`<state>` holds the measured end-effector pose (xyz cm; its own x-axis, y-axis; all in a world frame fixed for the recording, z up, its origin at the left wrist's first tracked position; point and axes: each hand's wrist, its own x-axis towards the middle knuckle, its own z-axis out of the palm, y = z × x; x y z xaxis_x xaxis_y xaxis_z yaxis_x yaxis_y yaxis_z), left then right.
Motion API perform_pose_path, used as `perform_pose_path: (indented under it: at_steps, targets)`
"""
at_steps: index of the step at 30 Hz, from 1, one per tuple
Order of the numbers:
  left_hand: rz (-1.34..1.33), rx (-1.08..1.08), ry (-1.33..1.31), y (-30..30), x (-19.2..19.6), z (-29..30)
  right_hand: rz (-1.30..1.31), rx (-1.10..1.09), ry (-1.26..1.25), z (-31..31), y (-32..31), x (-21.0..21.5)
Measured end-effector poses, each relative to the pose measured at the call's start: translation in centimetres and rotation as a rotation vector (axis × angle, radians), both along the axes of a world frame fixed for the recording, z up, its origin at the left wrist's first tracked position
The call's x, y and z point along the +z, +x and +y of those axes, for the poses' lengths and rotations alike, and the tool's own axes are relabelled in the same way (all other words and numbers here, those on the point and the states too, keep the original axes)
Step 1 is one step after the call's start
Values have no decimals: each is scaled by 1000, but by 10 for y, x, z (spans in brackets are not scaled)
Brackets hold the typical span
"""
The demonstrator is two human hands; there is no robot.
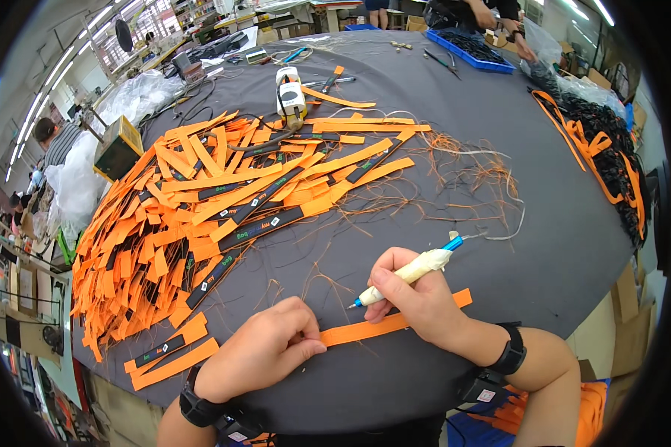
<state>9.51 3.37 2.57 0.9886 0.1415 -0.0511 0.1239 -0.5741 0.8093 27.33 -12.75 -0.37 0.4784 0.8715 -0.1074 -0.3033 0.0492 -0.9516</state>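
My left hand (272, 344) is closed, its thumb and fingertips pinching the near end of a flat orange webbing strap (358, 330) on the table. In my right hand (429, 302) is a corded pen-shaped tool (414, 270), its grip wrapped in whitish tape, with blue ends. Its thin metal tip points left, slightly above the strap and apart from it. The right hand's lower fingers rest by the strap, which passes beneath that hand and shows again beyond it. Loose orange threads (320, 279) lie just ahead of the left hand.
A large heap of orange straps with black labels (194, 201) covers the left. Two straps (171, 361) lie beside my left wrist. A white power unit (289, 93) stands behind. Thread scraps (470, 167) lie right of centre. A blue tray (470, 52) sits far right, near another person's hand (525, 48).
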Motion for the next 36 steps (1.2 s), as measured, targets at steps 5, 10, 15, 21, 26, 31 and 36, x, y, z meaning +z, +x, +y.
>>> perform_pose_path:
  at_steps: [5,10,15,21,26,31,36]
  targets:
    - [266,244,-415,-2,3,6,-23,12,-3,0,0,-1]
    - [110,365,115,-5,2,21,-22,11,25,0,2,-3]
    - [-147,502,690,-7,-3,30,-19,1,32,0,2,-5]
    - [-154,163,363,1,6,6,-8,10,41,1,0,-1]
    - [-122,6,345,14,-9,-6,-49,17,9,-1,2,-4]
    - [-100,66,293,10,-10,-5,-149,90,-35,0,-4,2]
    - [-137,99,374,10,-12,-7,-272,140,17,1,-4,-7]
